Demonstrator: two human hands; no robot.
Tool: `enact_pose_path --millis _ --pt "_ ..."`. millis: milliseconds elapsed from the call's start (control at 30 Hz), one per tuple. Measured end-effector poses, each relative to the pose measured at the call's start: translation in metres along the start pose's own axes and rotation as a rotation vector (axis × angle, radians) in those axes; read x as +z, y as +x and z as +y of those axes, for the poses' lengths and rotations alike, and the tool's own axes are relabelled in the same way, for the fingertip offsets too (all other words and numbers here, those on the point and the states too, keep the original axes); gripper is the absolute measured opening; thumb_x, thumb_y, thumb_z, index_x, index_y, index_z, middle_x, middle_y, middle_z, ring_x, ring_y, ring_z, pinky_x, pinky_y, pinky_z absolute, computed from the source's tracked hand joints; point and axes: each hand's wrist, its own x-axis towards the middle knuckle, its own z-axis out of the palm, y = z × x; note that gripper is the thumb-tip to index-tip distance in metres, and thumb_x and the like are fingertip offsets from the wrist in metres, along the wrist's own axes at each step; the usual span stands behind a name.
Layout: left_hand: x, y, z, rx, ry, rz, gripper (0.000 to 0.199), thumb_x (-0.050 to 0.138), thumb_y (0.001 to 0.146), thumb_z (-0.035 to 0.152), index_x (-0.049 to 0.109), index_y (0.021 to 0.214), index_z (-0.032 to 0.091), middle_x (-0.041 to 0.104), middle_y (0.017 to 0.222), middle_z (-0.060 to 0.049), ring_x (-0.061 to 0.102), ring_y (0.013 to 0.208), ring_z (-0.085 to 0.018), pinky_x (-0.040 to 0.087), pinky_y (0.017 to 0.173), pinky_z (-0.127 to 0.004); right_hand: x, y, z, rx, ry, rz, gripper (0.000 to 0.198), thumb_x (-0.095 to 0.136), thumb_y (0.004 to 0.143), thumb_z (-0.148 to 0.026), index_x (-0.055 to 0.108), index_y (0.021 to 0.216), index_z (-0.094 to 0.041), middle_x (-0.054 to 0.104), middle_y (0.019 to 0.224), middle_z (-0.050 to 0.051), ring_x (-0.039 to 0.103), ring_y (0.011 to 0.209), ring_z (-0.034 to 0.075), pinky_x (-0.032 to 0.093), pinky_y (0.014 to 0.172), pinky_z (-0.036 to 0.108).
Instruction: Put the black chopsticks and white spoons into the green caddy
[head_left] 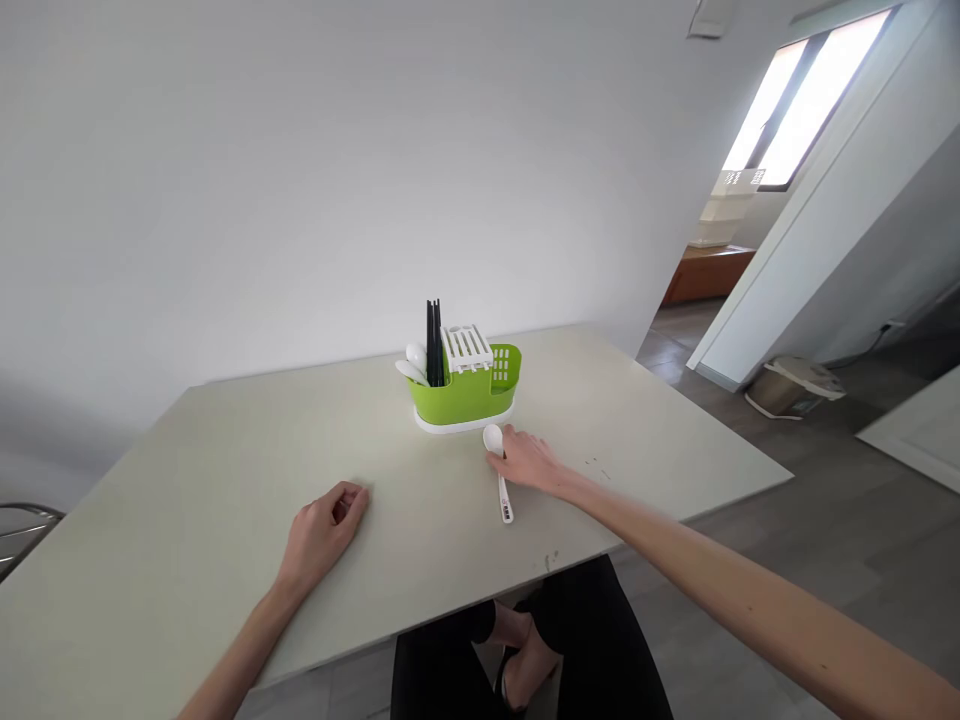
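Observation:
A white spoon (pixel 503 492) lies on the table with its bowl towards the green utensil holder and its handle towards me. My right hand (pixel 525 456) reaches over it from the right, thumb and fingers closed around the handle just below the bowl. To the left, my left hand (pixel 324 527) rests on the tabletop on its side, fingers curled in and thumb near the index finger, with nothing seen in it. Behind the spoon stands the green holder (pixel 454 405) on a white base. Black chopsticks (pixel 434 340) and white spoons (pixel 416 358) stand in its left part.
The pale table (pixel 247 450) meets a white wall (pixel 337 180) at the back. A white slotted rack (pixel 466 348) tops the holder's middle. Beyond the table's right edge, a bin (pixel 791 388) stands on the grey floor. My legs are under the front edge.

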Motion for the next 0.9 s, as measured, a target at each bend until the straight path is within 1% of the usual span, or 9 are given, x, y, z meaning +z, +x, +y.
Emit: enact_pose_path --millis 133,233,333,467,533,600,733,800,900 --pt "0.001 -0.006 0.017 0.046 -0.057 -0.046 0.045 0.044 0.096 0.064 0.063 0.086 0.024 0.059 0.067 0.002 0.053 0.063 -0.017 0.041 0.062 -0.027 0.005 0.001 -0.018 -0.133 0.050 -0.074 0.028 0.049 0.105 -0.034 0.067 0.093 -0.016 0.076 0.097 0.014 0.071 0.085 0.026 0.041 0.065 0.030" --pt "0.004 -0.009 0.047 0.165 -0.135 -0.188 0.047 0.039 0.100 0.063 0.063 0.108 0.024 0.055 0.066 0.004 0.054 0.062 -0.018 0.041 0.061 -0.028 0.002 -0.012 -0.034 -0.273 0.106 -0.138 0.035 0.053 0.105 -0.041 0.066 0.081 -0.019 0.074 0.083 0.005 0.065 0.075 0.019 0.037 0.062 0.027" --pt "0.004 -0.007 0.081 0.288 -0.126 -0.318 0.046 0.036 0.104 0.059 0.057 0.125 0.024 0.060 0.071 0.003 0.059 0.065 -0.020 0.042 0.062 -0.029 -0.006 -0.029 -0.046 -0.411 0.191 -0.194 0.038 0.055 0.105 -0.048 0.065 0.081 -0.021 0.070 0.078 0.001 0.060 0.070 0.015 0.035 0.060 0.025" --pt "-0.014 0.005 0.111 0.454 0.003 -0.358 0.039 0.034 0.106 0.051 0.064 0.108 0.025 0.068 0.075 0.000 0.064 0.067 -0.019 0.044 0.066 -0.028 -0.022 -0.045 -0.046 -0.576 0.375 -0.213 0.033 0.056 0.105 -0.044 0.065 0.086 -0.020 0.068 0.078 0.000 0.059 0.072 0.015 0.036 0.064 0.026" --pt "-0.035 0.017 0.119 0.525 0.057 -0.305 0.041 0.034 0.105 0.050 0.066 0.101 0.025 0.069 0.073 0.001 0.064 0.064 -0.018 0.045 0.067 -0.027 -0.028 -0.048 -0.035 -0.587 0.469 -0.216 0.028 0.058 0.104 -0.046 0.066 0.097 -0.020 0.065 0.075 -0.002 0.058 0.070 0.015 0.037 0.064 0.026" --pt "-0.062 0.032 0.125 0.541 0.087 -0.171 0.043 0.035 0.104 0.052 0.068 0.102 0.024 0.069 0.072 0.001 0.062 0.060 -0.016 0.045 0.066 -0.026 -0.031 -0.048 -0.015 -0.561 0.583 -0.208 0.033 0.060 0.102 -0.051 0.065 0.113 -0.020 0.063 0.074 -0.004 0.056 0.066 0.014 0.039 0.062 0.026" --pt "-0.117 0.066 0.137 0.374 0.144 0.220 0.044 0.036 0.103 0.051 0.069 0.105 0.022 0.065 0.065 0.002 0.055 0.053 -0.014 0.046 0.062 -0.025 -0.023 -0.039 0.042 -0.412 0.795 -0.062 0.042 0.053 0.102 -0.056 0.060 0.119 -0.019 0.059 0.074 -0.005 0.052 0.059 0.012 0.042 0.057 0.025" --pt "-0.130 0.083 0.140 0.314 0.167 0.307 0.039 0.037 0.103 0.046 0.067 0.107 0.022 0.068 0.068 0.001 0.059 0.056 -0.016 0.046 0.061 -0.025 -0.013 -0.032 0.070 -0.306 0.883 0.039 0.044 0.052 0.100 -0.060 0.059 0.116 -0.020 0.055 0.069 -0.007 0.050 0.054 0.011 0.042 0.054 0.025" --pt "-0.126 0.107 0.138 0.337 0.266 0.299 0.036 0.036 0.104 0.040 0.066 0.115 0.023 0.074 0.079 -0.001 0.063 0.061 -0.017 0.046 0.063 -0.027 0.004 -0.025 0.100 -0.188 0.939 0.135 0.048 0.055 0.095 -0.067 0.059 0.109 -0.021 0.054 0.067 -0.007 0.051 0.051 0.012 0.039 0.048 0.025"
